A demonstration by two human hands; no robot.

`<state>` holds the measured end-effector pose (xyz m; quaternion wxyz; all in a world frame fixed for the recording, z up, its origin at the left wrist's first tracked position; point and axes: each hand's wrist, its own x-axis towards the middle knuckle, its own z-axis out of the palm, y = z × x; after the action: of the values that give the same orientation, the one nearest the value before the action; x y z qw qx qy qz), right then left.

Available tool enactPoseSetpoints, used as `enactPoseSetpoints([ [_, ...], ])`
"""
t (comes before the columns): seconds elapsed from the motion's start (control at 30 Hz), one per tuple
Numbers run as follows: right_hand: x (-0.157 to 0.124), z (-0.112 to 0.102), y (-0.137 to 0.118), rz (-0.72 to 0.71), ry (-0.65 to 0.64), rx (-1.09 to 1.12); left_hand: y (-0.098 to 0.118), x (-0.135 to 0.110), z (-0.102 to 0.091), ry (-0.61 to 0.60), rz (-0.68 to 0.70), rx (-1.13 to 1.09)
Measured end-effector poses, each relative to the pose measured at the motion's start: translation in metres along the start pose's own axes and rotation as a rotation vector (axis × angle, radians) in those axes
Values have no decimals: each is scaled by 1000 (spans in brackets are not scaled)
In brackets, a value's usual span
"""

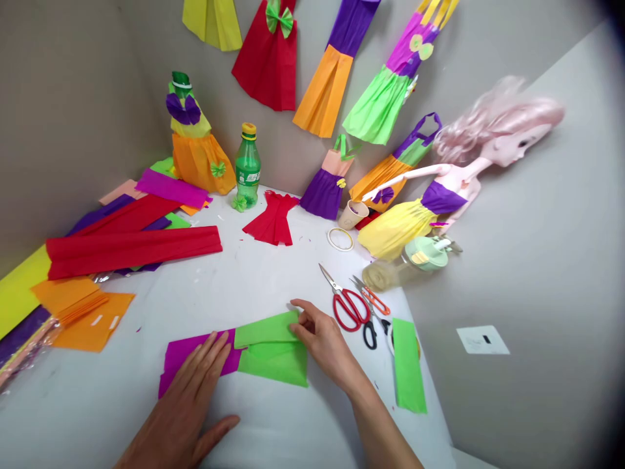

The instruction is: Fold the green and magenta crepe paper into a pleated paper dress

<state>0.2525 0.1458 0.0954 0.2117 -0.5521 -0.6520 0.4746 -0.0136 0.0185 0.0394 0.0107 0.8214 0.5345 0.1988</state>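
Left hand (pixel 188 397): fingers open, flat on magenta crepe paper (pixel 195 361) | Right hand (pixel 325 342): fingers pinch folded green crepe paper (pixel 271 355) | Risk: uneven pressing may slip fold

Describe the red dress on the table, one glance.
On the white table, find the green bottle at the back corner. Just right of it lies a red paper dress, flat on the tabletop, unlike the dresses hanging on the wall.
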Motion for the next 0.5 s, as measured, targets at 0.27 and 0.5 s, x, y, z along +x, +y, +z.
enactPoseSetpoints([
  [0.27, -2, 0, -4, 13, -18, 12, -4, -3, -1, 12, 23, 38],
  [0.5, 7, 0, -1, 0, 5, 21, -5, 1, -1, 19, 20, 34],
])
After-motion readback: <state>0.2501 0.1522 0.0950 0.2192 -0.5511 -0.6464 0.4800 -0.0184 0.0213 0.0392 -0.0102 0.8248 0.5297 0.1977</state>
